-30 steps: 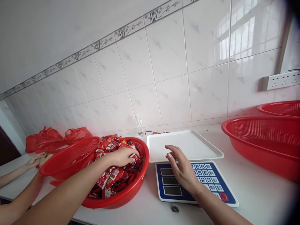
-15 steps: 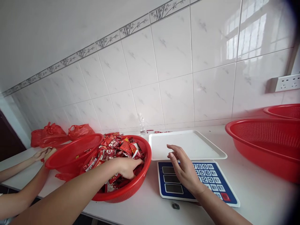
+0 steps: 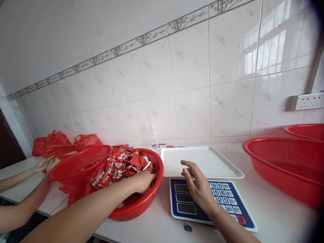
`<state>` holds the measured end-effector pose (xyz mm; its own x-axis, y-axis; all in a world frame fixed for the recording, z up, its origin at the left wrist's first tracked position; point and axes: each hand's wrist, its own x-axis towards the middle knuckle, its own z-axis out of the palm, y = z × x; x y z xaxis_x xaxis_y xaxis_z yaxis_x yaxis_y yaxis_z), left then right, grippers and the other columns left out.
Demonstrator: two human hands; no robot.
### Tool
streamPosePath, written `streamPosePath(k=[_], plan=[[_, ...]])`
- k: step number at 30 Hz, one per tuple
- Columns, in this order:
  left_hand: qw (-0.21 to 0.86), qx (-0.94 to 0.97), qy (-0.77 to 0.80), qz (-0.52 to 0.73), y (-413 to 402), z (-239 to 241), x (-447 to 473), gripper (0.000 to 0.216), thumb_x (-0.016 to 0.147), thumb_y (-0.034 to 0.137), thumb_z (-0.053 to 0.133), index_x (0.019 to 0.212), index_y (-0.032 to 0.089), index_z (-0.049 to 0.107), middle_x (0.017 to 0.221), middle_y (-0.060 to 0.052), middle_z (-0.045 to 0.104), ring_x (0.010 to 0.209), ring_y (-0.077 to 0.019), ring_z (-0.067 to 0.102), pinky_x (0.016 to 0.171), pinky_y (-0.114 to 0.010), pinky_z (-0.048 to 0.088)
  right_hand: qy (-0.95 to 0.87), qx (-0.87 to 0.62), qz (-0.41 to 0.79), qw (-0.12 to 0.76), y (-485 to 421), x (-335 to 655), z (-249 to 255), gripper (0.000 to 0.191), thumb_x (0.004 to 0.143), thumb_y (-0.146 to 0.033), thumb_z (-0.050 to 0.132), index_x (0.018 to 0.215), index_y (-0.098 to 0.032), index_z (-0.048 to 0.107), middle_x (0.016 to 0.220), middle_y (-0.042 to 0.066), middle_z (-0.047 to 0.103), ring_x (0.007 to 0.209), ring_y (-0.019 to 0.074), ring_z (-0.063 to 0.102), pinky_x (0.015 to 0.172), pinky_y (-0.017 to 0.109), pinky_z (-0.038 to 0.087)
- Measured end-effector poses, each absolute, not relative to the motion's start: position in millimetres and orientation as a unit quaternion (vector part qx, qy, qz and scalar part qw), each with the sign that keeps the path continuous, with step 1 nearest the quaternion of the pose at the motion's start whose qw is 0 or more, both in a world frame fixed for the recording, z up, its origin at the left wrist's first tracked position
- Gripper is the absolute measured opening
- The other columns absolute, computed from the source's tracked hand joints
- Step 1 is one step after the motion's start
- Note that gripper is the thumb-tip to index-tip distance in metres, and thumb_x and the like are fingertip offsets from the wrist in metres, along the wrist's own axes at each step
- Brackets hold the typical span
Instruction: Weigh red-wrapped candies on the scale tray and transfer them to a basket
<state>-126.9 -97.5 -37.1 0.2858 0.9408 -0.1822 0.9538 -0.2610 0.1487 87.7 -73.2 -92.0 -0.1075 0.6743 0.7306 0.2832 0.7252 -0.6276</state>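
Observation:
My left hand reaches down into a red plastic basket heaped with small red candy packets. Its fingers are buried at the basket's right side, so I cannot see whether they grip any packets. Over the blue keypad of a white weighing scale hovers my right hand, holding nothing, with its thumb apart from loosely bent fingers. The scale's white tray lies behind the keypad and has no packets on it.
Left of the heaped basket stands another red basket, near a co-worker's hands. Red plastic bags lie behind them. A clear bottle stands by the wall. Larger red baskets occupy the right. A small dark object lies before the scale.
My left hand has sunk deeper among the packets, hiding its fingers. My right hand stays above the scale. The view has tilted up slightly.

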Motion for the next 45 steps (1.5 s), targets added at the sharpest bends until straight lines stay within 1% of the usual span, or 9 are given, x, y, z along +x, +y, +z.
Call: streamPosePath(k=[8,16,20,23,25,30,36,41,45], plan=[[0.255,0.712,0.653,0.044,-96.2,0.6,-141.6,0.023,0.069,0.017,0.05,0.091,0.021,0.056,0.075,0.0,0.06,0.051,-0.0142,0.058,0.049,-0.024,0.046,-0.719,-0.327,0.184,0.585,-75.7,87.7,-90.0,0.03,0.089,-0.037,0.036,0.112,-0.023,0.048,0.109,0.01,0.056,0.075,0.0147,0.06,0.063,0.03,0.051],[0.336,0.657,0.644,0.201,-80.4,21.1,-124.6,0.025,0.072,0.017,0.055,0.097,0.018,0.053,0.066,0.002,0.055,0.052,-0.0102,0.057,0.053,-0.022,0.048,-0.717,-0.336,0.184,0.582,-73.0,88.5,-90.9,0.029,0.089,-0.037,0.037,0.112,-0.023,0.048,0.109,0.009,0.056,0.075,0.0139,0.06,0.067,0.03,0.051],[0.358,0.671,0.608,0.23,-60.3,9.3,-92.2,0.043,0.07,0.019,0.06,0.112,0.017,0.05,0.09,-0.005,0.059,0.061,-0.0101,0.059,0.061,-0.024,0.05,-0.714,-0.341,0.171,0.587,-72.5,90.5,-89.1,0.03,0.089,-0.037,0.037,0.111,-0.022,0.049,0.11,0.009,0.056,0.077,0.0145,0.061,0.069,0.031,0.05],[0.35,0.703,0.564,0.255,-46.7,3.2,-77.2,0.063,0.068,0.028,0.066,0.125,0.02,0.041,0.121,-0.013,0.047,0.084,-0.0149,0.06,0.073,-0.027,0.049,-0.71,-0.346,0.166,0.591,-72.4,92.0,-87.0,0.03,0.089,-0.038,0.036,0.111,-0.021,0.05,0.11,0.009,0.057,0.077,0.0148,0.061,0.068,0.03,0.051],[0.318,0.728,0.547,0.265,-38.8,2.1,-77.7,0.063,0.071,0.033,0.064,0.127,0.021,0.039,0.13,-0.013,0.042,0.1,-0.0176,0.056,0.083,-0.029,0.045,-0.709,-0.347,0.164,0.591,-72.4,92.7,-86.0,0.03,0.089,-0.037,0.037,0.111,-0.022,0.05,0.109,0.009,0.058,0.078,0.015,0.061,0.066,0.029,0.05],[0.185,0.754,0.603,0.183,-28.6,0.3,-113.4,0.03,0.073,0.023,0.056,0.102,0.014,0.056,0.105,-0.008,0.061,0.094,-0.0174,0.057,0.082,-0.026,0.044,-0.709,-0.351,0.157,0.591,-72.6,93.6,-85.2,0.03,0.089,-0.037,0.037,0.112,-0.022,0.05,0.109,0.008,0.058,0.077,0.0149,0.06,0.067,0.03,0.049],[0.167,0.786,0.592,-0.059,-57.7,-3.7,-155.4,0.023,0.066,0.03,0.063,0.085,0.019,0.065,0.086,0.0,0.067,0.077,-0.0155,0.059,0.068,-0.021,0.043,-0.711,-0.353,0.167,0.585,-72.0,93.9,-85.3,0.031,0.089,-0.038,0.036,0.112,-0.023,0.049,0.11,0.008,0.057,0.076,0.0144,0.06,0.067,0.03,0.049],[0.26,0.778,0.571,-0.035,-75.7,6.0,-166.0,0.029,0.078,0.041,0.05,0.079,0.017,0.065,0.082,-0.002,0.067,0.074,-0.0145,0.059,0.065,-0.021,0.042,-0.714,-0.349,0.168,0.583,-72.2,92.8,-85.9,0.03,0.089,-0.038,0.036,0.112,-0.024,0.049,0.109,0.008,0.057,0.077,0.0143,0.06,0.069,0.03,0.049],[0.173,0.764,0.621,0.033,-68.8,0.0,-167.1,0.019,0.074,0.028,0.054,0.087,0.017,0.062,0.087,-0.003,0.065,0.079,-0.0166,0.059,0.069,-0.023,0.043,-0.71,-0.357,0.173,0.582,-71.8,91.9,-87.2,0.03,0.089,-0.039,0.036,0.111,-0.024,0.05,0.109,0.008,0.057,0.078,0.0148,0.06,0.067,0.029,0.049]])
